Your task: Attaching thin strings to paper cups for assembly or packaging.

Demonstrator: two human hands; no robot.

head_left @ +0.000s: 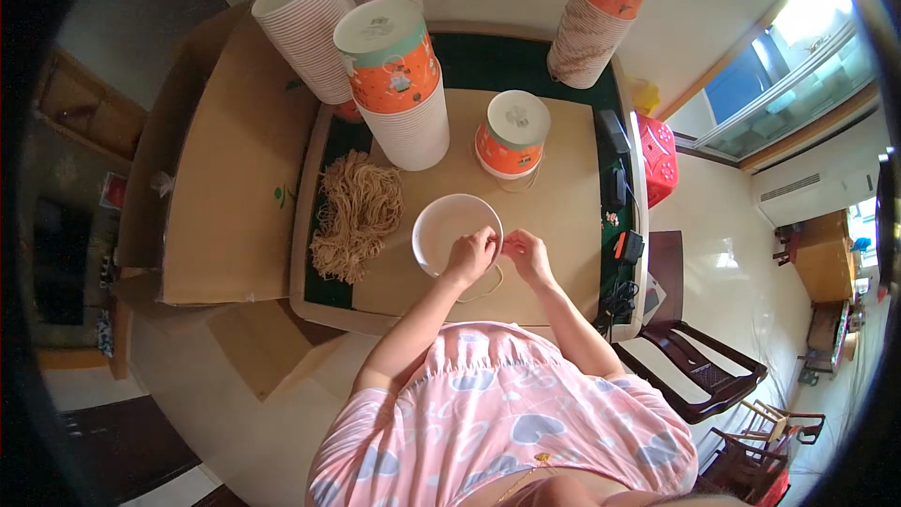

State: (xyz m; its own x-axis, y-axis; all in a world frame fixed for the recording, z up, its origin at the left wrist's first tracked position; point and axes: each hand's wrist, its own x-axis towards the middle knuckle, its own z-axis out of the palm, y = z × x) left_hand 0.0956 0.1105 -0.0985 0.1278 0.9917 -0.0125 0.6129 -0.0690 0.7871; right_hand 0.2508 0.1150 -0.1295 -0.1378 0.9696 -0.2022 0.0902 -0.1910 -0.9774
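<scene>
A white-lined paper bucket [437,228] faces me with its round mouth on the cardboard-covered table. My left hand [475,253] reaches over its mouth, fingers bent and closed at the right rim. Just outside that rim, my right hand [527,255] has its thumb and fingertips pinched together, almost meeting the left. What lies between the fingertips is too small to make out. A thin beige cord [484,296] curves out below the bucket, near my left wrist. Beyond it stands an upside-down orange-and-green paper bucket [508,150] with a cord loop at its base.
A bundle of beige cords [357,211] lies left of the bucket. Tall stacks of paper buckets [405,122] stand behind, with another stack [601,19] at the back right. An open carton [235,169] flanks the table's left; black adapters [615,186] line the right edge.
</scene>
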